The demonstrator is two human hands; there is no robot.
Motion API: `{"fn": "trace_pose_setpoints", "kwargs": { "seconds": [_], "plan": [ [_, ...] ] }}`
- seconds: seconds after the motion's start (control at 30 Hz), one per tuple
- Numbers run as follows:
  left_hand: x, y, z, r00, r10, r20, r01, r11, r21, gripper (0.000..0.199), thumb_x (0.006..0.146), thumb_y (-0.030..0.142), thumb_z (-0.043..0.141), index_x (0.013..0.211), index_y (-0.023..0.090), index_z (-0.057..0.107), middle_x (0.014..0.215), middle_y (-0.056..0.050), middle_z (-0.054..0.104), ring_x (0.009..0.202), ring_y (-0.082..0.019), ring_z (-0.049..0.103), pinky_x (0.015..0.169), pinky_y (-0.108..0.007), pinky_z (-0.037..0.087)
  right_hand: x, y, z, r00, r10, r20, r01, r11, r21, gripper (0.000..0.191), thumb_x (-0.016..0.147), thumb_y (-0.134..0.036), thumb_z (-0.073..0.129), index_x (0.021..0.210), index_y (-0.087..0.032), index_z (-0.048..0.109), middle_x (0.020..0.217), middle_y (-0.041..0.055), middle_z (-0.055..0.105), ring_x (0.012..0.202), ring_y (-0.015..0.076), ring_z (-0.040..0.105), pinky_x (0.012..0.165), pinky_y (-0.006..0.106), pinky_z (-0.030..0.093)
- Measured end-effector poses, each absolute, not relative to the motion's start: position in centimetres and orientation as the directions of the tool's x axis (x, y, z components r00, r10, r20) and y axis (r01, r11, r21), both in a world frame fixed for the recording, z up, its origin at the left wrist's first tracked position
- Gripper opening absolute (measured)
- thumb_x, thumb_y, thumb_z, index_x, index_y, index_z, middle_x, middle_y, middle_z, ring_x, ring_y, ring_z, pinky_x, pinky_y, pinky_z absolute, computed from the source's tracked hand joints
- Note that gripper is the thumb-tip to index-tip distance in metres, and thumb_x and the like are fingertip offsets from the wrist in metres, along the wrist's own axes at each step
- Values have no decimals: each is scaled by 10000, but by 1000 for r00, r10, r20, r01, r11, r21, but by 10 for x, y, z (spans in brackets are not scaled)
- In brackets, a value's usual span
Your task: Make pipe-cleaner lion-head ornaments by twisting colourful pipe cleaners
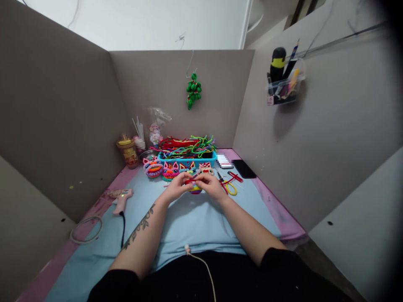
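Observation:
Between my two hands is a small colourful pipe-cleaner piece, red on top with yellow and purple below. My left hand pinches it from the left, and my right hand closes on its right side. The fingers hide much of it. Just behind my hands stands a row of finished-looking pipe-cleaner animal heads, among them a pink and orange one at the left. To the right of my right hand lie yellow-handled scissors with red pipe cleaners across them.
A blue basket of loose pipe cleaners stands at the back. Left are a pink glue gun with its cord and a brown cup. A black phone lies right. Grey partitions enclose the table; a green pipe-cleaner ornament hangs behind.

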State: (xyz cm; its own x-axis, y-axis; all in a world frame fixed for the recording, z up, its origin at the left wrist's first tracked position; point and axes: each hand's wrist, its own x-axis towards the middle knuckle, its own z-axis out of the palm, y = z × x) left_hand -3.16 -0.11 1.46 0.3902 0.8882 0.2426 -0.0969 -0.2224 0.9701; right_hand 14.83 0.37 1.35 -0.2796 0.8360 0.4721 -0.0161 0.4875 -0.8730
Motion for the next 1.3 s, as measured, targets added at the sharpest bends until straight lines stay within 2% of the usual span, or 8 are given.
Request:
{"fn": "trace_pose_setpoints", "kwargs": {
  "seconds": [0.27, 0.53, 0.63, 0.77, 0.87, 1.0, 1.1, 1.3],
  "plan": [
    [-34, 0, 15, 396, 882, 253, -115, -226, 967, 433, 657, 287, 748, 977, 180, 476, 796, -5, 616, 733, -137, 602, 697, -277, 453, 150, 3, 17, -332, 741, 584, 80, 639, -765, 71, 728, -228, 651, 770, -228, 709, 759, 30, 651, 743, 176, 589, 733, 336, 464],
    [-34, 1, 13, 436, 867, 240, -76, -231, 970, 377, 725, 348, 690, 1009, 170, 517, 932, -49, 625, 860, -173, 587, 770, -296, 436, 148, 6, 11, -212, 878, 429, -55, 427, -902, 128, 733, -303, 625, 799, -199, 662, 769, 19, 639, 707, 160, 577, 644, 289, 463],
    [-35, 1, 10, 454, 871, 186, -17, -200, 980, 398, 708, 367, 702, 1026, 163, 575, 1030, -77, 616, 958, -215, 568, 833, -320, 426, 149, 8, 12, -153, 872, 465, -91, 456, -885, 139, 738, -323, 619, 785, -195, 645, 762, 15, 623, 724, 157, 572, 647, 276, 464],
    [-28, -5, 11, 458, 887, 60, -194, 34, 980, 510, 739, 393, 670, 1191, 256, 477, 1102, -86, 596, 957, -234, 599, 775, -370, 482, 149, 6, 12, -72, 823, 564, -27, 563, -826, 123, 788, -294, 567, 835, -203, 635, 816, 27, 616, 795, 168, 573, 692, 285, 465],
    [-17, -10, 13, 511, 859, -7, -376, 231, 897, 411, 792, 440, 593, 1139, 249, 484, 1024, -87, 608, 852, -229, 640, 692, -406, 523, 146, 3, 10, -85, 767, 636, 96, 642, -761, 138, 814, -246, 534, 893, -210, 641, 872, 38, 616, 831, 175, 573, 757, 316, 462],
    [-7, -11, 14, 431, 902, -8, -507, 249, 825, 300, 783, 320, 627, 1043, 216, 520, 923, -45, 604, 750, -167, 633, 656, -367, 551, 140, 0, 6, -160, 688, 708, 191, 725, -662, 143, 810, -195, 530, 890, -207, 648, 870, 45, 625, 849, 182, 573, 790, 331, 455],
    [-5, -11, 14, 429, 903, -9, -533, 262, 804, 308, 767, 246, 630, 1053, 219, 518, 918, -34, 601, 726, -140, 625, 651, -330, 556, 139, 1, 4, -154, 691, 707, 189, 722, -665, 140, 812, -184, 528, 888, -202, 644, 859, 43, 620, 823, 174, 576, 758, 314, 459],
    [-6, -12, 15, 427, 903, -50, -553, 304, 776, 598, 710, 118, 562, 1237, 333, 380, 995, -11, 586, 717, -137, 629, 621, -340, 563, 140, 0, 5, -189, 676, 712, 179, 736, -652, 122, 803, -177, 543, 863, -196, 648, 836, 41, 620, 809, 172, 571, 751, 309, 455]
  ]
}}
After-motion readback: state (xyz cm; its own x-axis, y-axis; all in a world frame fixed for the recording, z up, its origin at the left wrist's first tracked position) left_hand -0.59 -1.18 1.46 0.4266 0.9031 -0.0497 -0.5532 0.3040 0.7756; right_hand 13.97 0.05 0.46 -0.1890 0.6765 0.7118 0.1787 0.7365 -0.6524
